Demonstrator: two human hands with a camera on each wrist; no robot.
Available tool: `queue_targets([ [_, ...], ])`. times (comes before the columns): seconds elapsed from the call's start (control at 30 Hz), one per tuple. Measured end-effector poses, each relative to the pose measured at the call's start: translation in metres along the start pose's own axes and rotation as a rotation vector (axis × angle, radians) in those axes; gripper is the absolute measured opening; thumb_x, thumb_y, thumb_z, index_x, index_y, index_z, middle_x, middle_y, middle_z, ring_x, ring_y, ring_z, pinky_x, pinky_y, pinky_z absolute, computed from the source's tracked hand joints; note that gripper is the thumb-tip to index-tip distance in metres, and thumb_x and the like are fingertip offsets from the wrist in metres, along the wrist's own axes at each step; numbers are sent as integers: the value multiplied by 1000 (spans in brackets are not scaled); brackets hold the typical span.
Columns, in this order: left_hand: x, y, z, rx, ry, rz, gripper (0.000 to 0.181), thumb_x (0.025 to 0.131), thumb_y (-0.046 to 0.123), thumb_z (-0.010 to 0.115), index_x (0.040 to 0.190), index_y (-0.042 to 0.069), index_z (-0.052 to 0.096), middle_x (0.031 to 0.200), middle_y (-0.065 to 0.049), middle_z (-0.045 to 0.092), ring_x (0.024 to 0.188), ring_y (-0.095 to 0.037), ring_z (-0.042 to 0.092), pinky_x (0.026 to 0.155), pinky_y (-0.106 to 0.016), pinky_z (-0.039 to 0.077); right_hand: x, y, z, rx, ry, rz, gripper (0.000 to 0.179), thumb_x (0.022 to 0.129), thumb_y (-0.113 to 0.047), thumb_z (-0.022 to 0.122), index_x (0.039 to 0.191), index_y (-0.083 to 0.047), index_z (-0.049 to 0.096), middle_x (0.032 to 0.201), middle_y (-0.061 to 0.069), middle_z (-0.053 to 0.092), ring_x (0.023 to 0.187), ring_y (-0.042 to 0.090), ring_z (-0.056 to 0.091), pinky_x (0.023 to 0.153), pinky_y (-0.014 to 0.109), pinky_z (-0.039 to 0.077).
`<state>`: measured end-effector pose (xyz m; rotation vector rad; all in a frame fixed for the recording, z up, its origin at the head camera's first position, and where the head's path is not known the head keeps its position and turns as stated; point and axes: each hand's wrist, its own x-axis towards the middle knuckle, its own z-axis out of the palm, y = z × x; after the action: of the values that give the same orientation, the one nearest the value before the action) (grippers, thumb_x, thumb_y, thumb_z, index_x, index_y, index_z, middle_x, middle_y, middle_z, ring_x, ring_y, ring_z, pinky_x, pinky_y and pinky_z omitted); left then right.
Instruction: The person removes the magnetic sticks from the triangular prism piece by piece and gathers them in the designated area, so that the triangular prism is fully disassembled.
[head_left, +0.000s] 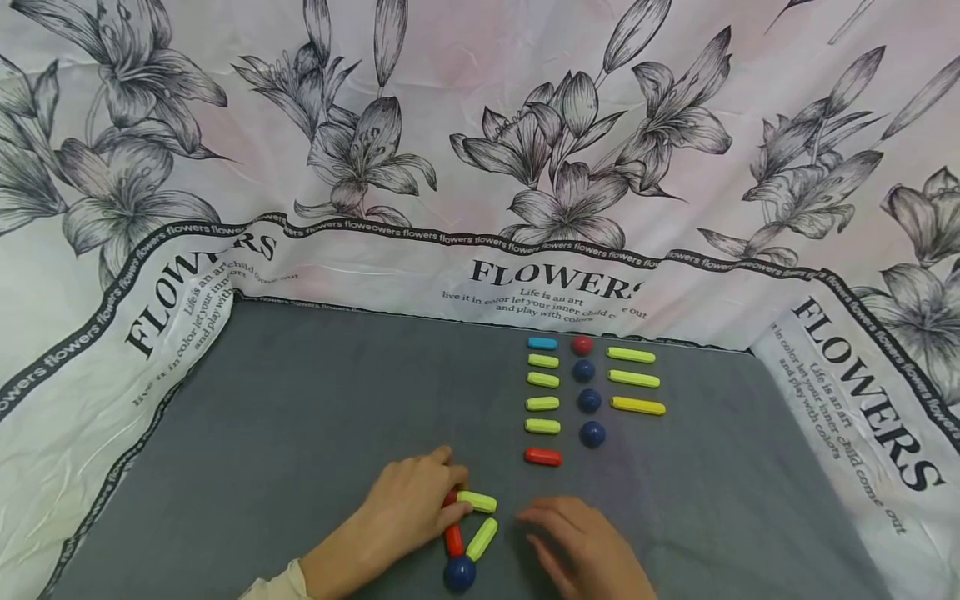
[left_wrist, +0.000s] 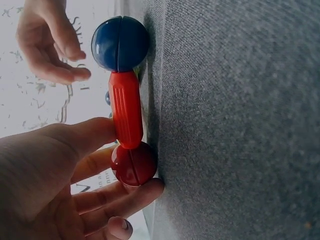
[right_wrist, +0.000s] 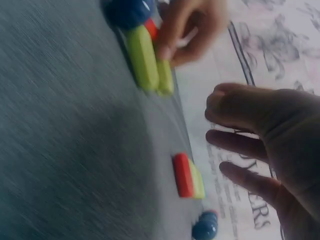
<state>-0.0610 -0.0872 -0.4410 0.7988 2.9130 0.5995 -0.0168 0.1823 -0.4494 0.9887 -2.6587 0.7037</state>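
Note:
My left hand (head_left: 408, 506) holds a red ball (left_wrist: 134, 164) between thumb and fingers at one corner of a small joined shape on the table. From that ball a short red rod (left_wrist: 126, 110) runs to a blue ball (head_left: 460, 573) nearest me. A yellow-green rod (head_left: 482, 539) slants out from the blue ball, and another yellow-green rod (head_left: 477, 502) points right from the red ball; their far ends lie close together. To the right of the shape, my right hand (head_left: 588, 546) hovers with fingers loosely bent and nothing between them.
Beyond the hands lie a column of short rods, with a red rod (head_left: 543, 457) nearest and a blue rod (head_left: 542, 343) farthest, and a column of balls, including a blue ball (head_left: 592, 434). Long rods, one a yellow rod (head_left: 637, 406), lie rightmost. A flower-printed cloth (head_left: 360, 267) borders the grey surface.

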Motion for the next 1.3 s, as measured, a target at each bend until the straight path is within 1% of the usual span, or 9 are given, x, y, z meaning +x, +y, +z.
queue_targets([
  [0.13, 2, 0, 1, -4, 12, 8, 20, 89, 41, 86, 90, 25, 75, 85, 8, 54, 58, -5, 47, 49, -27, 41, 2, -11, 10, 71, -76, -67, 45, 85, -14, 90, 125, -25, 72, 121, -15, 67, 104, 5, 64, 83, 31, 57],
  [0.23, 2, 1, 0, -21, 14, 15, 20, 89, 41, 86, 89, 24, 75, 84, 8, 54, 58, -5, 48, 49, -27, 41, 4, -17, 18, 100, -176, -58, 44, 91, -15, 85, 131, -26, 69, 126, -12, 65, 107, 8, 63, 85, 32, 57],
  [0.33, 3, 2, 0, -31, 11, 23, 20, 90, 40, 86, 89, 24, 74, 83, 8, 54, 58, -5, 47, 49, -26, 41, 4, -22, 26, 77, -229, -34, 44, 92, -17, 84, 132, -29, 69, 126, -10, 61, 107, 9, 59, 86, 32, 56],
  [0.57, 4, 3, 1, -18, -19, 7, 21, 91, 41, 84, 90, 24, 72, 83, 7, 53, 57, -5, 44, 48, -26, 39, 3, -26, 33, -51, -197, 0, 35, 88, -37, 88, 119, -39, 72, 128, -9, 56, 111, 14, 52, 90, 40, 54],
  [0.7, 3, 3, 1, -23, -18, 2, 21, 92, 40, 83, 89, 24, 71, 83, 7, 51, 56, -5, 43, 48, -26, 38, 3, -28, 31, -55, -226, 38, 29, 89, -41, 86, 112, -40, 69, 126, -12, 59, 112, 14, 53, 87, 44, 54],
  [0.87, 1, 3, 3, -22, 15, -5, 21, 92, 40, 83, 88, 24, 70, 79, 9, 47, 55, -5, 40, 46, -26, 35, 4, -31, 27, -47, -313, 102, 27, 90, -38, 85, 110, -38, 66, 107, -22, 60, 101, 5, 52, 87, 43, 51],
  [1.0, -3, -1, 5, -7, 35, -23, 22, 92, 38, 83, 87, 23, 68, 76, 9, 44, 51, -6, 38, 44, -27, 33, 5, -30, 23, -27, -368, 163, 21, 93, -38, 82, 108, -36, 67, 101, -24, 58, 98, 5, 53, 90, 46, 50],
  [1.2, -10, -5, 3, 13, 112, -37, 31, 89, 34, 85, 84, 19, 58, 70, 11, 41, 51, -6, 37, 44, -28, 32, 4, -28, 15, -35, -335, 237, 16, 96, -37, 80, 108, -36, 69, 100, -23, 60, 96, 4, 55, 90, 47, 51],
  [1.3, -13, -4, 1, 15, 129, -34, 29, 89, 32, 85, 95, 18, 61, 72, 10, 48, 51, -7, 41, 44, -29, 33, 2, -23, 15, -36, -316, 266, 15, 96, -37, 79, 107, -37, 69, 101, -24, 61, 94, 3, 54, 86, 45, 51],
])
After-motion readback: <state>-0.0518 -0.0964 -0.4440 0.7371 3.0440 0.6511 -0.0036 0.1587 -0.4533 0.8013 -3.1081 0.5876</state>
